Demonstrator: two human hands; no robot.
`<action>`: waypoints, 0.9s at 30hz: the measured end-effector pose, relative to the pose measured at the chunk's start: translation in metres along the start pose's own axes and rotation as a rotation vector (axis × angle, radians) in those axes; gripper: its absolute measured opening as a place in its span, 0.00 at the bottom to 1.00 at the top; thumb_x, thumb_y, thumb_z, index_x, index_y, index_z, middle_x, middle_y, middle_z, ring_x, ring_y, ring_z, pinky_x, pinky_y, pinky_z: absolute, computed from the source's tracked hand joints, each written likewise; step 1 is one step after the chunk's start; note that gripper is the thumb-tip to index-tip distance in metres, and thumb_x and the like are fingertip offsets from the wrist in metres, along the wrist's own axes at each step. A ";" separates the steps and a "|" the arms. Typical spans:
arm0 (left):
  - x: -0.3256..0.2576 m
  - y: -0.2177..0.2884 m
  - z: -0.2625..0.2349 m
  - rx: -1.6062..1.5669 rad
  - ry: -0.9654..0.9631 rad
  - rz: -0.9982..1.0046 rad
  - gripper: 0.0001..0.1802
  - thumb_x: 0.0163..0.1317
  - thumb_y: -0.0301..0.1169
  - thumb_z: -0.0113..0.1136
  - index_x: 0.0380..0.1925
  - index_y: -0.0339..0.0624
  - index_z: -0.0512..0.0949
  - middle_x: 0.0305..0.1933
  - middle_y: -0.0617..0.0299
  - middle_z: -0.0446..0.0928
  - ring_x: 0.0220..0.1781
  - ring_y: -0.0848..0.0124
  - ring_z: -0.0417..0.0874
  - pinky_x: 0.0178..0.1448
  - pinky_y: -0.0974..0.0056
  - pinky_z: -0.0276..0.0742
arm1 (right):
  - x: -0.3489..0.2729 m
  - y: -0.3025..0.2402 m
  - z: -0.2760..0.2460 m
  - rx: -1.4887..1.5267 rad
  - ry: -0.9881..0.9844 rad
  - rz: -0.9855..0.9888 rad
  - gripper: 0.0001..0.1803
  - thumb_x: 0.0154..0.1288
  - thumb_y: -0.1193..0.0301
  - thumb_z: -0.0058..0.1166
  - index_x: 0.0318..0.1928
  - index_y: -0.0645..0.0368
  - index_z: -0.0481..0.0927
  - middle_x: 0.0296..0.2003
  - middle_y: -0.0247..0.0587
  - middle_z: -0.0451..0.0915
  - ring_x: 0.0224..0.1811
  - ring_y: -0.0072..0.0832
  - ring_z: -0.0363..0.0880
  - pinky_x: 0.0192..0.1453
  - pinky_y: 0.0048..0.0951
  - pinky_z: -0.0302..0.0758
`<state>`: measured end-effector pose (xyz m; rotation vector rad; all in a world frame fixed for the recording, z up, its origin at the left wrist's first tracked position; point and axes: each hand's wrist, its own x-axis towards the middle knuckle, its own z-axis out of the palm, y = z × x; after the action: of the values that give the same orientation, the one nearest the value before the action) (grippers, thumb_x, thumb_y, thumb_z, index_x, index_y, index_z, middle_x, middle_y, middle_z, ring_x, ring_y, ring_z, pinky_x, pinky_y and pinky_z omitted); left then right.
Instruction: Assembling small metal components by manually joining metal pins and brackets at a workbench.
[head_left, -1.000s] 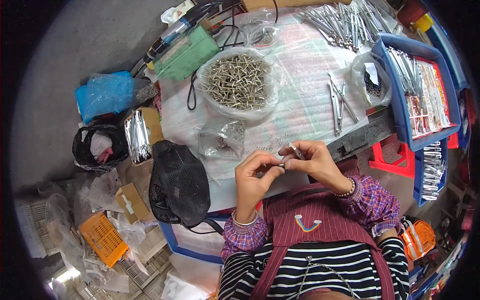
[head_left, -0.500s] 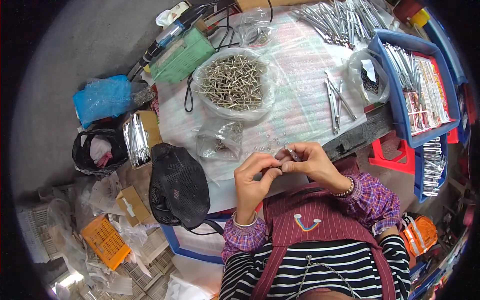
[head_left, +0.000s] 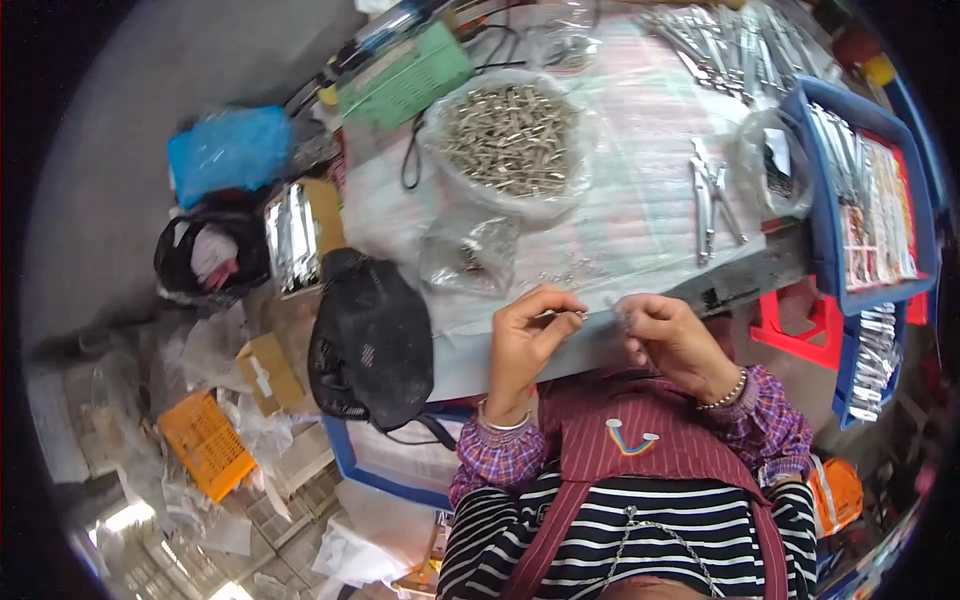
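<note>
My left hand [head_left: 527,335] pinches a small metal piece [head_left: 570,314] between thumb and fingers at the near edge of the table [head_left: 640,200]. My right hand [head_left: 668,335] is a short way to its right, fingers curled around another small metal part [head_left: 622,318]; the two hands are apart. Just beyond them lie a few loose metal bits [head_left: 570,272] and a small clear bag [head_left: 470,250]. Farther back sits a big clear bag full of metal parts [head_left: 510,135].
Metal pliers [head_left: 712,190] lie right of centre, a clear bag [head_left: 765,160] beside them. A blue tray [head_left: 860,200] with packaged items stands at right, a green box [head_left: 405,85] at the back. A black mesh bag [head_left: 370,340] hangs left of the table; an orange crate [head_left: 205,445] sits on the floor.
My hands were joined around a small part at the table edge; they have drawn apart, each keeping a small metal piece.
</note>
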<state>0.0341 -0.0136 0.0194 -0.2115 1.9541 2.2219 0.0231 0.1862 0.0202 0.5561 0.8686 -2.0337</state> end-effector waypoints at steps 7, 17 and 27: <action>0.003 -0.006 -0.001 0.021 -0.027 -0.033 0.04 0.54 0.23 0.63 0.30 0.34 0.80 0.31 0.64 0.76 0.27 0.82 0.73 0.28 0.77 0.66 | -0.001 0.002 0.003 0.046 -0.130 -0.013 0.16 0.62 0.68 0.54 0.48 0.64 0.75 0.32 0.30 0.73 0.29 0.15 0.67 0.33 0.17 0.66; 0.005 -0.005 0.007 -0.008 -0.059 -0.056 0.04 0.53 0.18 0.61 0.30 0.31 0.80 0.31 0.61 0.76 0.27 0.78 0.73 0.28 0.75 0.67 | -0.006 0.006 -0.004 -0.332 -0.188 -0.207 0.16 0.64 0.76 0.49 0.52 0.66 0.75 0.31 0.29 0.64 0.27 0.17 0.63 0.31 0.20 0.64; 0.005 0.002 0.006 0.059 -0.180 -0.073 0.04 0.54 0.22 0.62 0.29 0.32 0.80 0.30 0.62 0.76 0.28 0.79 0.73 0.30 0.75 0.66 | -0.010 0.001 -0.002 -1.169 -0.016 -1.094 0.13 0.47 0.79 0.62 0.36 0.61 0.79 0.30 0.41 0.76 0.29 0.31 0.77 0.29 0.27 0.72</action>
<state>0.0286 -0.0079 0.0213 -0.0708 1.8823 2.0581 0.0296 0.1929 0.0252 -0.7491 2.4050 -1.8376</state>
